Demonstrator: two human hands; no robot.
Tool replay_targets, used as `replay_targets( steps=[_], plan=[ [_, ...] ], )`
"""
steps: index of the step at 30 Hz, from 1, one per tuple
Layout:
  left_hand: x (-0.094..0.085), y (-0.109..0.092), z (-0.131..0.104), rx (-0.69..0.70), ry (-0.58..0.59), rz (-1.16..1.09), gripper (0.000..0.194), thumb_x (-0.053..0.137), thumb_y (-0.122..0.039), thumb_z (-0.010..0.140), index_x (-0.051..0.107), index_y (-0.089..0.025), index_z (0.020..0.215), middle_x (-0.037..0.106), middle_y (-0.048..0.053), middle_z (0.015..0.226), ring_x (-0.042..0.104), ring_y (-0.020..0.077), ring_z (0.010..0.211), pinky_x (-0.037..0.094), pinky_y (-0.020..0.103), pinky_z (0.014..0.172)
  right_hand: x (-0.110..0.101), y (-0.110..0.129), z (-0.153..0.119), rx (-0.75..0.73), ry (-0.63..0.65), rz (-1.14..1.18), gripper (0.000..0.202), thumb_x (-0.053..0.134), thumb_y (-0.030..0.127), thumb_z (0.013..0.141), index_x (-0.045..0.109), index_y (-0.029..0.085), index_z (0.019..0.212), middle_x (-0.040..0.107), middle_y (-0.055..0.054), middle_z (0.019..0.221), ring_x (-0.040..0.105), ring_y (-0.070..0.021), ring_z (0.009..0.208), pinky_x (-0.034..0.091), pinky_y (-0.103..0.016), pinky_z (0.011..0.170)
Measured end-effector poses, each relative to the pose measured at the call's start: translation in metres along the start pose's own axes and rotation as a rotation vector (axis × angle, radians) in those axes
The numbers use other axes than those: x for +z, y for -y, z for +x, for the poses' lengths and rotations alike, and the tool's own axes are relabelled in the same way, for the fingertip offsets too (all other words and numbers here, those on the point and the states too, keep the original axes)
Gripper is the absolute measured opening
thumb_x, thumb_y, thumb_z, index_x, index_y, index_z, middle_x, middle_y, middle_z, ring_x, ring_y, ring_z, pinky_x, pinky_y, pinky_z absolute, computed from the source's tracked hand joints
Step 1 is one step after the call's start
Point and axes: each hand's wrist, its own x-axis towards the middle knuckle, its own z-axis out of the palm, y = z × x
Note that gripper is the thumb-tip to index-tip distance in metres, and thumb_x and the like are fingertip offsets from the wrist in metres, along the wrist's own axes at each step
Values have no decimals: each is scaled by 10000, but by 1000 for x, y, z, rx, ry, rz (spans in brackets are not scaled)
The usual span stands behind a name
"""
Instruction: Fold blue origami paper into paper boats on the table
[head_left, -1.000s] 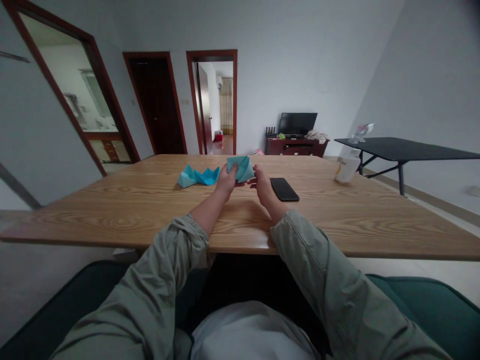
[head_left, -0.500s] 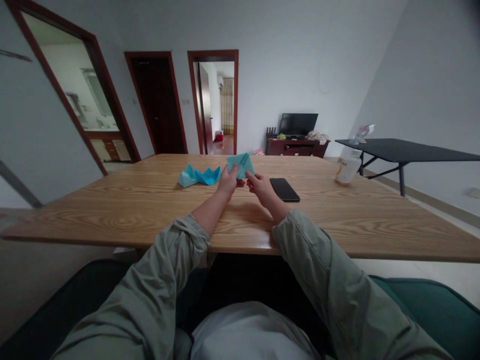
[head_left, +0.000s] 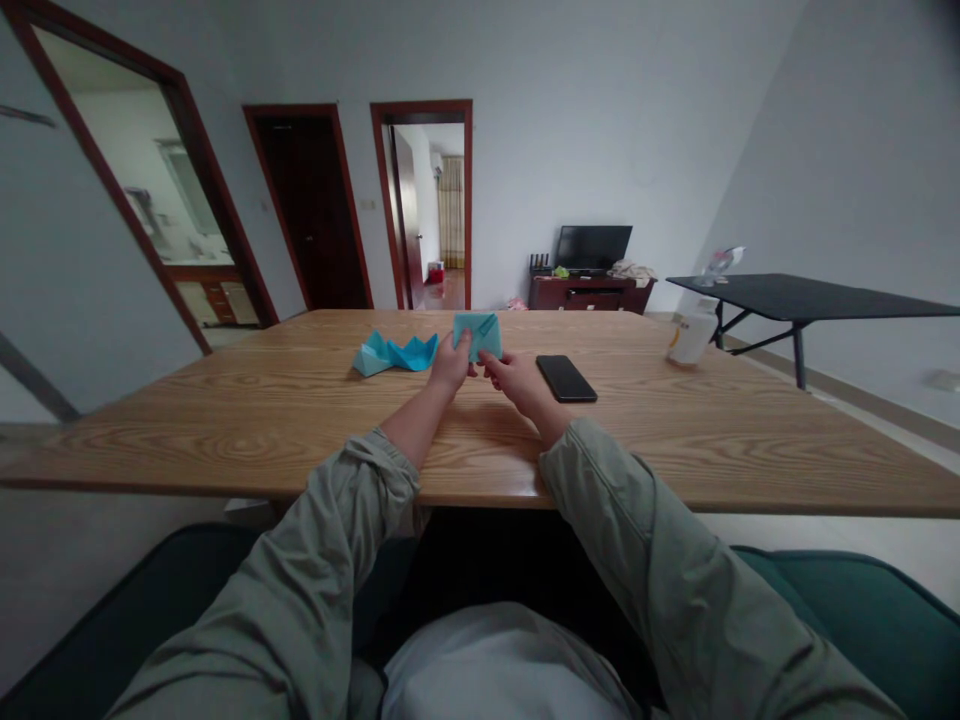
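A folded light blue paper (head_left: 486, 332) is held up above the wooden table (head_left: 300, 420). My left hand (head_left: 452, 362) grips its left side, thumb across the front face. At its lower right corner, the fingers of my right hand (head_left: 510, 375) are pinched on the edge. Two folded blue paper pieces (head_left: 395, 353), pointed at the top, rest on the table to the left of my left hand. A black phone (head_left: 566, 379) lies flat just right of my right hand.
A whitish plastic bottle (head_left: 691, 335) stands near the table's right edge. Behind it is a black folding table (head_left: 817, 296). Along the far wall, a television (head_left: 594, 248) sits on a dark red cabinet (head_left: 551, 292). Green chairs (head_left: 847, 600) flank me.
The held paper has turned slightly, its right corner no longer sticking out as far. My right hand has shifted a little left and down along its edge. The view has moved slightly.
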Motion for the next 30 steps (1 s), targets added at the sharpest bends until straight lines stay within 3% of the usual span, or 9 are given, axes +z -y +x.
replay_targets(
  steps=[4,10,13,17,24,26,30],
  plan=[
    [-6,-1,3,52,-77,92,414,537,-587,851,514,-179,787,531,-21,598,509,96,468,376,195,429,7,2,-3,2,73,-1,434,613,582,781,668,157,718,596,-25,620,466,-97,511,346,-228,460],
    [-12,-8,-1,141,27,162,441,529,-614,841,511,-187,729,486,-41,538,449,86,415,316,194,406,2,7,-3,104,110,228,433,649,603,743,633,191,875,675,-36,803,568,-107,586,428,-216,503],
    [-10,-8,-3,148,81,199,433,551,-601,831,535,-180,729,488,-36,546,460,91,447,312,195,414,-2,7,2,102,12,338,475,644,626,731,618,209,958,678,-21,831,608,-122,643,467,-221,540],
    [-10,-6,-3,194,109,252,422,557,-578,833,542,-174,712,475,-35,547,458,97,497,311,194,440,-8,0,9,80,-133,333,500,637,663,711,615,186,862,658,-18,761,598,-119,627,479,-219,559],
    [-16,-7,0,191,141,264,402,581,-563,821,545,-180,703,464,-38,530,449,97,468,321,204,429,-14,-10,15,-22,-195,206,489,686,653,668,603,172,700,556,24,568,491,-87,483,425,-219,467],
    [-20,-6,2,173,174,247,393,585,-560,819,558,-180,724,468,-40,526,446,94,442,328,205,414,-14,-8,13,6,-149,225,474,710,633,664,613,171,710,581,10,583,522,-97,499,443,-221,470],
    [-30,-2,5,158,278,243,397,605,-558,805,575,-170,723,487,-32,525,456,93,431,345,203,394,-14,-5,6,92,92,243,485,718,633,676,642,161,752,644,-40,624,581,-123,522,447,-217,446]
  ],
)
